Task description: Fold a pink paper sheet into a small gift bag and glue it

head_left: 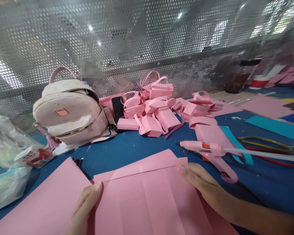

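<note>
A creased pink paper sheet (pixel 147 192) is held up by its two side edges, with a narrow strip folded along its top. My left hand (pixel 87 199) pinches its left edge, thumb on the front. At the upper right corner, my right hand (pixel 201 179) grips the sheet between thumb and fingers. Under and beside it lie other pink sheets (pixel 51 199). A pink glue gun (pixel 210 150) with a clear glue stick rests on the blue table (pixel 100 156), right of the held sheet.
Behind stand a pale backpack (pixel 71 111) and a pile of small pink paper bags (pixel 152 111). Plastic bags (pixel 9 186) and a small carton (pixel 34 156) lie left. On the right are blue paper strips (pixel 274 127), yellow and red loops, a jar (pixel 237 78) and a cup (pixel 259 81).
</note>
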The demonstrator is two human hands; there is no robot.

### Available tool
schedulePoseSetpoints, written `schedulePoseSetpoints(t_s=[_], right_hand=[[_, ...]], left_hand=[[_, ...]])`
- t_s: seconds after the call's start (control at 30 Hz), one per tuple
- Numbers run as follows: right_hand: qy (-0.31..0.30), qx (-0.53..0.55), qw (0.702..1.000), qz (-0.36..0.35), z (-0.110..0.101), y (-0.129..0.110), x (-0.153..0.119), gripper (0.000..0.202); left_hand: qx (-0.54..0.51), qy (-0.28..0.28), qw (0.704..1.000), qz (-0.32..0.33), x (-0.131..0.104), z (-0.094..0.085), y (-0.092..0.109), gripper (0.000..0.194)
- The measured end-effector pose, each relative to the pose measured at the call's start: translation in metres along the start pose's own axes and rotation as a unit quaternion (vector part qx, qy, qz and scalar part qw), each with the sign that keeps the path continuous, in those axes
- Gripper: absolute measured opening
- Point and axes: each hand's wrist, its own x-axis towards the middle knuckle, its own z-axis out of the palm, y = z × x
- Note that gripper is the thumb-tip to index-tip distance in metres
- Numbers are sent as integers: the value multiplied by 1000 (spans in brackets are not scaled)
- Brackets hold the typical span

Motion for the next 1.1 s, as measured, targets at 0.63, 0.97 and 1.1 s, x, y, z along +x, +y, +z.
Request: schedulePoseSetpoints(t_s=[0.63,0.97,1.1], right_hand=[[-90,-19,992,-88,3,-10,10,25],[-94,-19,992,-76,6,-11,15,16],[-126,-52,986,-94,7,-12,14,12]], left_hand=[[169,-75,965,188,3,11,8,43],[283,-149,890,325,-2,14,6,24],[249,-241,839,420,-13,19,1,27]])
